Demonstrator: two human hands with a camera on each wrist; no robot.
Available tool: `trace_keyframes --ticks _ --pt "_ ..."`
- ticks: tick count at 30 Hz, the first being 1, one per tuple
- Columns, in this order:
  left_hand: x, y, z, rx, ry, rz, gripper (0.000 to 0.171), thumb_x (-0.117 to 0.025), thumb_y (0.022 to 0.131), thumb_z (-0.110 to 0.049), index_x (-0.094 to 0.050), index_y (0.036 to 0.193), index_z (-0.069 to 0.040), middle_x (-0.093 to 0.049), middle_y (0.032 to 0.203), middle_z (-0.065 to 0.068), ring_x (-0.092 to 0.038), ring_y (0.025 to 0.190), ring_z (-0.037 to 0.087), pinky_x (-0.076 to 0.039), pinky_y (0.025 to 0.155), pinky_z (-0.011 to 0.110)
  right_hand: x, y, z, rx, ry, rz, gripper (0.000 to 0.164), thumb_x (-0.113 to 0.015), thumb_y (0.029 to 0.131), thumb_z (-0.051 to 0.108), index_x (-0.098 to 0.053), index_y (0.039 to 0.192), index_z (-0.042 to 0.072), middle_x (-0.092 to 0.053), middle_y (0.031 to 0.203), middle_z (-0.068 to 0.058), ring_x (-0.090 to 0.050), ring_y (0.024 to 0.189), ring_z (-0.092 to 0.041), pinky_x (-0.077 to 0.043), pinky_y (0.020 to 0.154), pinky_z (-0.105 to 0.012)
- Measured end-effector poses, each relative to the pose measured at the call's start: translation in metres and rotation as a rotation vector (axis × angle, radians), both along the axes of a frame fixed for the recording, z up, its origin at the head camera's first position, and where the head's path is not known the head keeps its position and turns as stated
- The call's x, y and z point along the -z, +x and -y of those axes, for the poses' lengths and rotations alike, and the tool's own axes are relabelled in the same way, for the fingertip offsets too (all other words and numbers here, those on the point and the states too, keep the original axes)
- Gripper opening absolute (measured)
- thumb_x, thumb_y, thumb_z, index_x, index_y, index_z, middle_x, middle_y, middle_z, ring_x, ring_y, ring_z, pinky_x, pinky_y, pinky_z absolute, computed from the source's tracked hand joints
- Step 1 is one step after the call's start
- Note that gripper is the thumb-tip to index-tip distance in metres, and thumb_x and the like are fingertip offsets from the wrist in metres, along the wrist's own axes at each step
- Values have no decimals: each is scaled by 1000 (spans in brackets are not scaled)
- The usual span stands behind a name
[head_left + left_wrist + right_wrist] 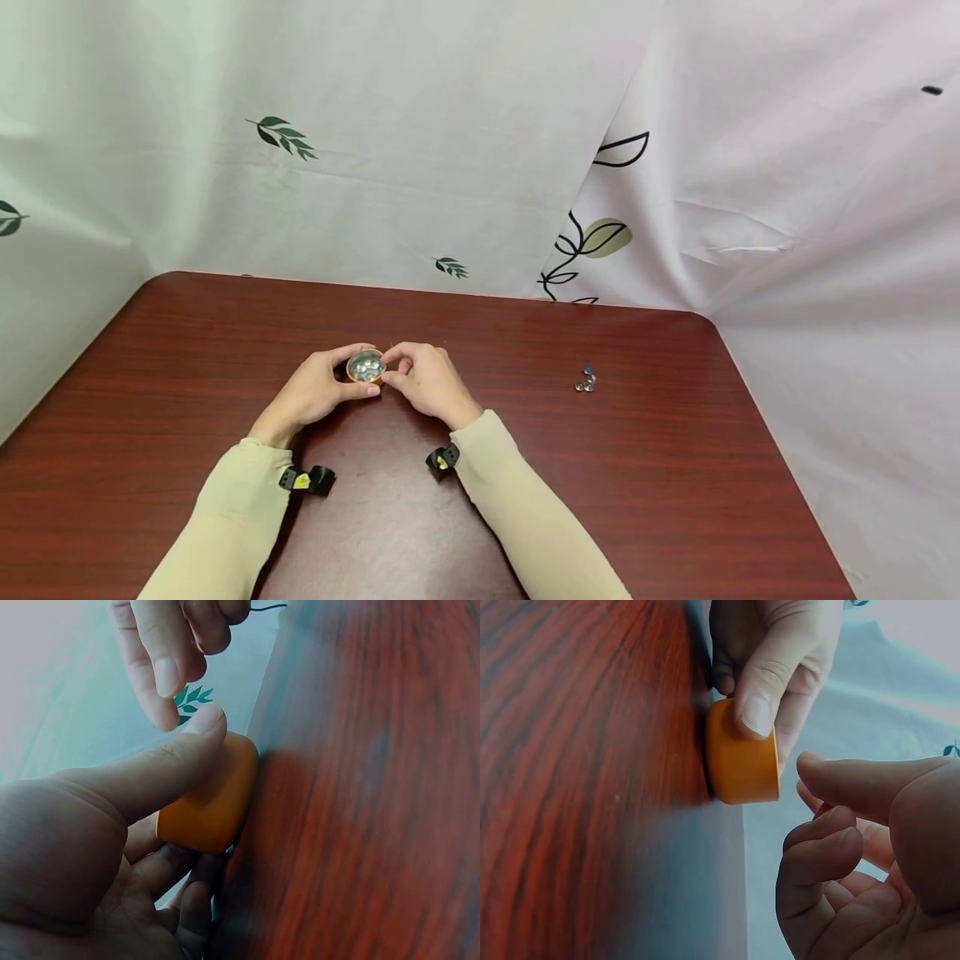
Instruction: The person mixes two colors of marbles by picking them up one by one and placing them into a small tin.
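A small round orange bowl (348, 375) rests on the table, with shiny clear pieces (367, 367) inside it, too small to name exactly. My left hand (312, 389) grips this bowl from the left. Its thumb (172, 765) lies along the near wall, and the fingers go round the far side. At the bowl's right rim is my right hand (431, 379), thumb and index finger apart. In the right wrist view, that thumb (855, 780) stands just off the orange wall, the other fingers are bent, and nothing shows between them.
Several small shiny glass-like pieces (588, 385) lie in a loose cluster on the reddish-brown wooden table (675, 467), well right of my hands. Hanging white cloth (420, 150) with leaf prints borders the table's back and sides. Each wrist wears a black camera band (307, 480).
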State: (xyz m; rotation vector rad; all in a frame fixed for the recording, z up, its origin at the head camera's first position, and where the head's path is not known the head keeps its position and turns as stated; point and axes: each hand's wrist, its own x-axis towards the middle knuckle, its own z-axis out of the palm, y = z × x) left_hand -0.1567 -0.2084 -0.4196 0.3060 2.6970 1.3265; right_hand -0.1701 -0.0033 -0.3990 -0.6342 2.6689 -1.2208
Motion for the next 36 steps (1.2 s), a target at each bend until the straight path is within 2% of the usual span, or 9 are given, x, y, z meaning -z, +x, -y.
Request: trace_keyframes --ticks 16,36 --pt "0 1 -1 -7 -7 5 61 -85 84 -28 -61 137 -8 -69 119 13 -63 103 25 -46 86 40 -4 2 -13 7 0 -40 18 -74 93 16 -75 111 14 -57 73 6 -50 59 -6 -43 60 -20" --pt "2 -1 0 -17 -25 9 64 -85 83 -29 -60 138 -9 -68 121 14 -61 107 28 -44 90 43 -7 6 -39 34 -44 -81 18 -73 93 11 -74 111 6 -56 73 3 -51 57 -9 -44 61 -24"
